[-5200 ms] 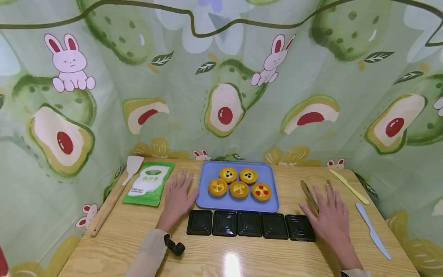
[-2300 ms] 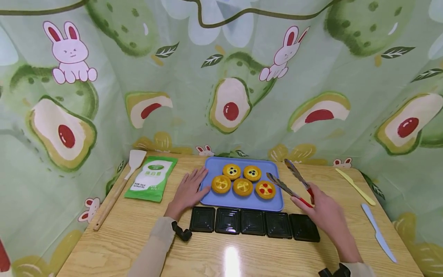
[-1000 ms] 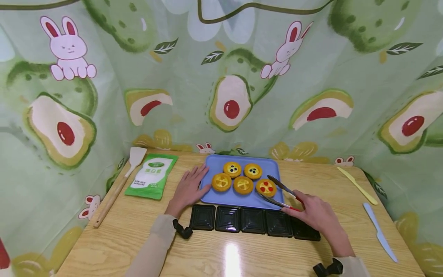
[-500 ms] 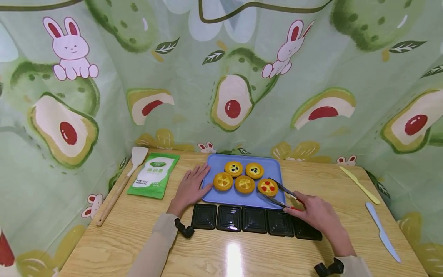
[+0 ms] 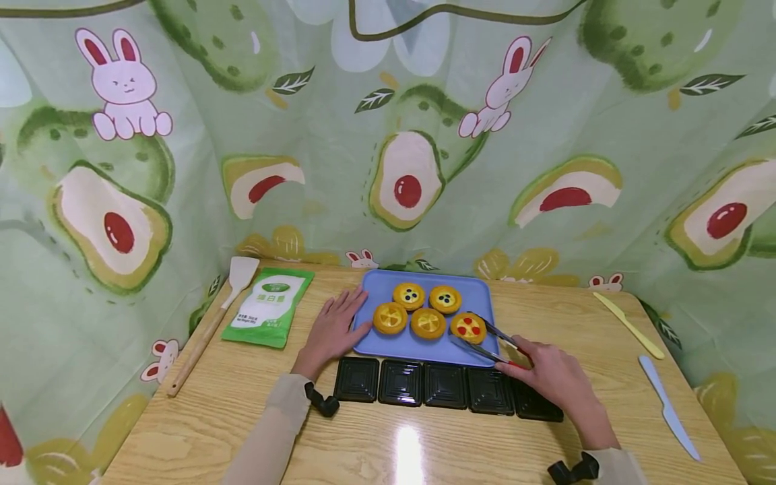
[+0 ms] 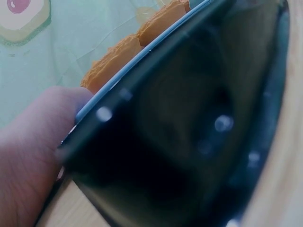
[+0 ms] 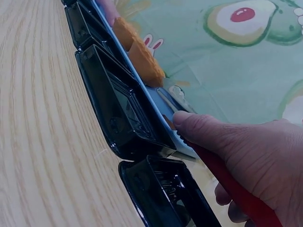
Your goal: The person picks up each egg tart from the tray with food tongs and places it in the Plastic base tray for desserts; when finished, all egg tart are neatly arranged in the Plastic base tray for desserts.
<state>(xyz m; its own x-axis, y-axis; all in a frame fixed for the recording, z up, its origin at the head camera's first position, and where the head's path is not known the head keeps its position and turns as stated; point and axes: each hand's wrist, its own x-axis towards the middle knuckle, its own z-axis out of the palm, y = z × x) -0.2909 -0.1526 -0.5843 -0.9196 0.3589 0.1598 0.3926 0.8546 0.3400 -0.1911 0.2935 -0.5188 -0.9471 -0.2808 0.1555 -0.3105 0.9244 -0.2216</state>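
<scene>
Right hand [image 5: 550, 374] and left hand [image 5: 331, 330], seen in use at a tray. Right: fingers and thumb curled round the red handles of the tongs [image 5: 481, 351], whose jaws stand apart. Left: fingers extended and relaxed at the tray's left edge, thumb at the rim, with no object gripped. Nearest the viewer, five black boxes [image 5: 446, 386] form a left-to-right row; the rightmost lies partly beneath the right hand. Just beyond, the blue tray [image 5: 400, 347] has its long axis parallel to that row. In its right front part sits the red-dotted tart [image 5: 468, 328], ahead and to the left of the right hand, which is clearly the nearer of the two; the left hand is well off to its left.

Key relation: the tart lies between the tong tips, one arm along its near side, the other along its far right side. Whether both tips touch its rim cannot be told; the right wrist view largely hides it. Being round, the tart has no long axis and points no way; it lies flat, face up. The tongs' long axis runs from the right hand away and leftward. Four other tarts [image 5: 428, 324] lie left of it and farther back. Beyond hangs a patterned curtain [image 5: 327, 195].
</scene>
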